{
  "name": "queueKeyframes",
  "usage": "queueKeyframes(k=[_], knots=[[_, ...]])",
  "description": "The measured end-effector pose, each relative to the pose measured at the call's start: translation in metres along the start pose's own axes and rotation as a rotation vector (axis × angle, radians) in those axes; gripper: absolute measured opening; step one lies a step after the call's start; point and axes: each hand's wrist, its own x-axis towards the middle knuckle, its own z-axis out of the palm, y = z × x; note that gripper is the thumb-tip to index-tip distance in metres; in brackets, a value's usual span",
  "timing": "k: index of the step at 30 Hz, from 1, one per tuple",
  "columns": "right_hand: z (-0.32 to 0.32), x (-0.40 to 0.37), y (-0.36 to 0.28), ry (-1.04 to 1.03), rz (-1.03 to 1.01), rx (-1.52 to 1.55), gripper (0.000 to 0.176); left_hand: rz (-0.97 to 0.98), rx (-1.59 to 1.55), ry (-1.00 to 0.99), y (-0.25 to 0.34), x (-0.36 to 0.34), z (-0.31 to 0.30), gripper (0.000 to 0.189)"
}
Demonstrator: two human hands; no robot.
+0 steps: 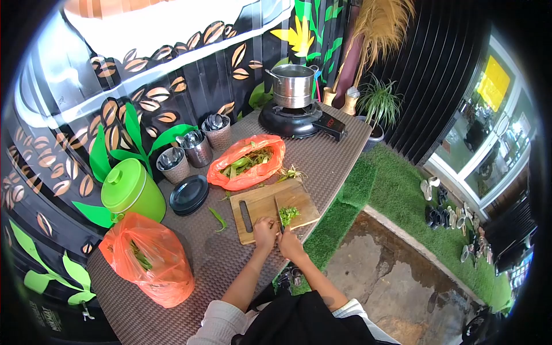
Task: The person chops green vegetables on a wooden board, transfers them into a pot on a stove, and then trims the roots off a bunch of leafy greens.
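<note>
My right hand grips the handle of a knife, whose blade lies across the wooden cutting board. To the right of the blade sits a small heap of chopped green leaves. Left of the knife, my left hand rests on the board with its fingers curled together. What those fingers hold, if anything, is hidden. Beyond the board, an open orange plastic bag contains green leaves and stalks, and a bunch of stems with roots lies near the board's far edge.
A green chili lies left of the board. Nearby are dark stacked plates, cutlery holders, a green lidded container and another orange bag. A steel pot stands on a black stove at the far end.
</note>
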Motion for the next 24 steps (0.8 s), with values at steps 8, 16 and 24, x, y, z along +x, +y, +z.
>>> queueKeyframes(k=[8, 16, 24], knots=[[0.005, 0.021, -0.003, -0.017, 0.056, -0.088, 0.042, 0.148, 0.128, 0.034, 0.003, -0.006, -0.004, 0.009], [0.001, 0.000, -0.009, -0.007, 0.031, -0.055, 0.037, 0.228, 0.174, 0.036, 0.010, -0.009, -0.009, 0.010], [-0.001, 0.030, 0.009, -0.100, -0.024, -0.025, 0.040, -0.076, -0.011, 0.014, 0.002, -0.002, -0.011, 0.012]])
